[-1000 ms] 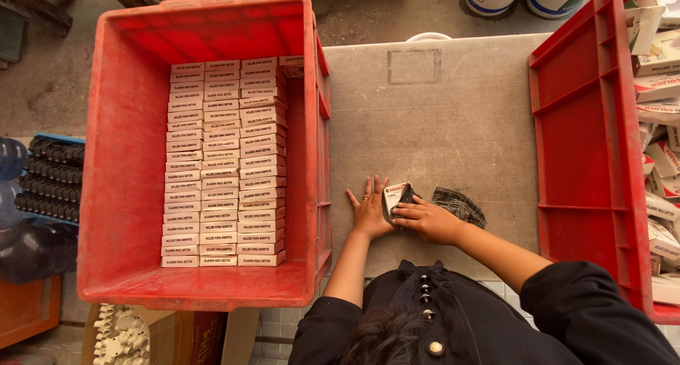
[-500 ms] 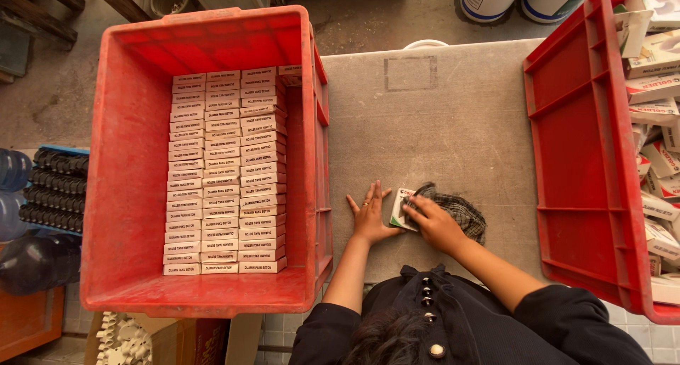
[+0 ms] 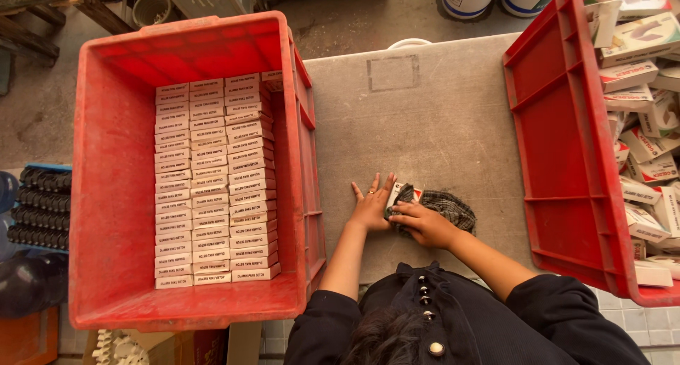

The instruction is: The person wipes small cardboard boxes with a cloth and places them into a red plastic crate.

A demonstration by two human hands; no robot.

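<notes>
The person stands at a grey table (image 3: 439, 117) with a red crate on each side. Both hands are near the front edge of the table, close to the left crate (image 3: 113, 195).

The left hand (image 3: 371, 208) lies flat and open, fingers spread. It holds nothing, but its side presses against a small white box (image 3: 401, 192) to keep it in place. The right hand (image 3: 423, 223) is curled around a dark checked cloth (image 3: 450, 205) and pushes it onto the box.

A moment ago more of the box showed, and the cloth sat further to the right. Now the cloth covers most of the box and only a white corner with a bit of red peeks out. The two hands have also come closer together. So it looks like the box is being rubbed clean, and the rubbing is in the middle, not finished.

The left crate holds three neat rows of the same white boxes (image 3: 212, 181), packed tight. The right crate (image 3: 559, 152) holds a messy heap of loose boxes (image 3: 641, 124). The box in hand sits between the two crates.
</notes>
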